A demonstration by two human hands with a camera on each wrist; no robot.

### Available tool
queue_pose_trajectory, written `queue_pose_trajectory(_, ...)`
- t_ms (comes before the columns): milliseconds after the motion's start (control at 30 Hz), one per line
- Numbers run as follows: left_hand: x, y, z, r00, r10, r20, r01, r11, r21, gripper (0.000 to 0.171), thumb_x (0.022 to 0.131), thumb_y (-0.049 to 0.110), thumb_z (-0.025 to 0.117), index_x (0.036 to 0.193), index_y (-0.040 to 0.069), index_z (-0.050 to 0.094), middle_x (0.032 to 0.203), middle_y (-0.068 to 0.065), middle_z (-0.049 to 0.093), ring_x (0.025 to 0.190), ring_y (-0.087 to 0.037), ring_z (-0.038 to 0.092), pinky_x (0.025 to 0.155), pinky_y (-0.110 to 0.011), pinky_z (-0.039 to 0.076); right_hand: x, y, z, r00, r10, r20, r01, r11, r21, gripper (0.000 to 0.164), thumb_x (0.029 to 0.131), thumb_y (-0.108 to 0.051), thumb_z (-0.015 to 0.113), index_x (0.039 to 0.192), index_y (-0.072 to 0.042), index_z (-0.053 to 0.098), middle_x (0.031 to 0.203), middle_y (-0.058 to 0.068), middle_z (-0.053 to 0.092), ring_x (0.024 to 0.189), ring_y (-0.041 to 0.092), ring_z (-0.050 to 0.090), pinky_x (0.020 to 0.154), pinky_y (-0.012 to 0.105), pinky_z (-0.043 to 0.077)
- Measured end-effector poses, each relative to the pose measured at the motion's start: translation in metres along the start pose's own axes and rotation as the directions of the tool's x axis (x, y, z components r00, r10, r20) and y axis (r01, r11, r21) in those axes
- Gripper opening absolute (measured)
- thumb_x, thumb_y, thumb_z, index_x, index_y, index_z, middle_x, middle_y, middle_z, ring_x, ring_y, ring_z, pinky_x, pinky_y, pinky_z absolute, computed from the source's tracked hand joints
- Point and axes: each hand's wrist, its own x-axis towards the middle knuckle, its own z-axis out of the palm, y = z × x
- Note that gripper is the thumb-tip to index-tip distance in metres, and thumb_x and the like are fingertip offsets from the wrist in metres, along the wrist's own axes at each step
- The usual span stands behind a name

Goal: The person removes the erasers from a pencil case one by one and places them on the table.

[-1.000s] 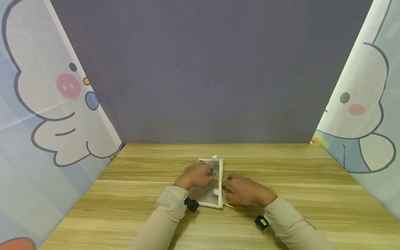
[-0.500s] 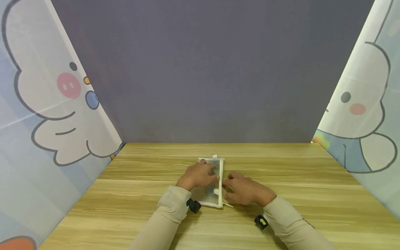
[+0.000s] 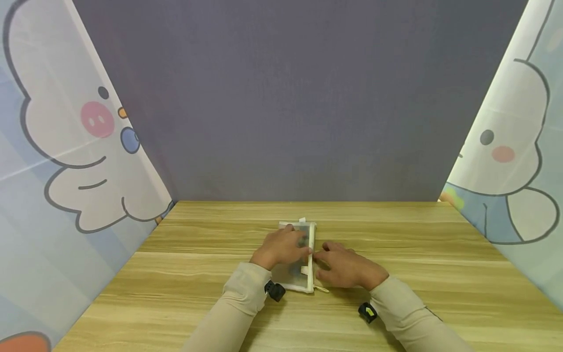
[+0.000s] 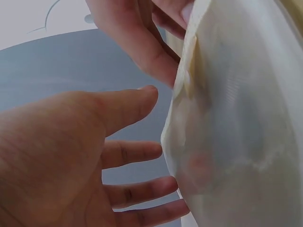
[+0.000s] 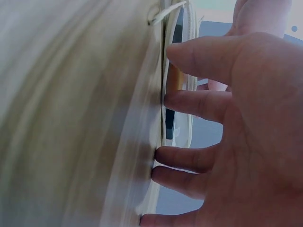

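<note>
A translucent zip pouch (image 3: pixel 290 276) with white edging lies flat on the wooden table, its zipper side facing right. Something dark (image 5: pixel 170 124) shows blurrily inside it. My left hand (image 3: pixel 283 247) rests over the pouch, fingers loosely spread, the thumb reaching to the zipper strip. In the left wrist view, those fingertips (image 4: pixel 168 184) meet the pouch's surface. Beside the zipper edge is my right hand (image 3: pixel 347 266), fingers extended and apart. In the right wrist view its thumb and index finger are right at the pouch edge, while other fingertips (image 5: pixel 158 172) touch the table.
A cord zipper pull (image 3: pixel 321 289) sticks out at the pouch's near right corner. The wooden table (image 3: pixel 198 293) ends at a dark grey panel (image 3: pixel 286 122) behind. Printed cartoon sheets (image 3: pixel 57 195) stand along both sides. Each wrist wears a black camera (image 3: pixel 275 291).
My left hand has slid slightly to the right across the pouch, its thumb now reaching the zipper strip. My right hand and the pouch have stayed nearly still.
</note>
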Motion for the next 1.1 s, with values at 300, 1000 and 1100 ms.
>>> queue_pose_trajectory(300,-0.003,0.007,-0.004,1.0,-0.001,0.015,0.001,1.0,-0.011,0.057,0.1,0.053,0.055,0.147,0.02,0.054,0.15,-0.01,0.047,0.134,-0.033,0.048,0.102,-0.06,0.041,0.004,0.001,0.004,0.997,0.044,-0.059,-0.046,0.998,-0.036,0.043,0.101,-0.037,0.06,0.138,-0.015,0.061,0.145,0.024,0.045,0.132,0.045,0.044,0.098,0.073,0.035)
queue_pose_trajectory(1000,-0.001,0.01,-0.003,1.0,-0.002,-0.001,0.002,0.999,0.034,0.055,0.098,0.055,0.058,0.141,0.02,0.059,0.139,-0.009,0.055,0.119,-0.031,0.057,0.093,-0.055,0.048,0.018,0.005,0.003,0.994,0.1,-0.039,-0.102,0.993,-0.051,0.048,0.097,-0.039,0.065,0.138,-0.014,0.06,0.14,0.022,0.048,0.123,0.041,0.048,0.091,0.068,0.041)
queue_pose_trajectory(1100,-0.001,0.011,-0.002,1.0,-0.002,-0.004,0.002,0.999,0.047,0.055,0.097,0.056,0.058,0.14,0.021,0.06,0.138,-0.01,0.055,0.118,-0.032,0.058,0.091,-0.055,0.049,0.019,0.005,0.002,0.994,0.107,-0.033,-0.109,0.993,-0.044,0.05,0.096,-0.04,0.066,0.138,-0.014,0.06,0.14,0.022,0.047,0.123,0.042,0.048,0.092,0.068,0.041)
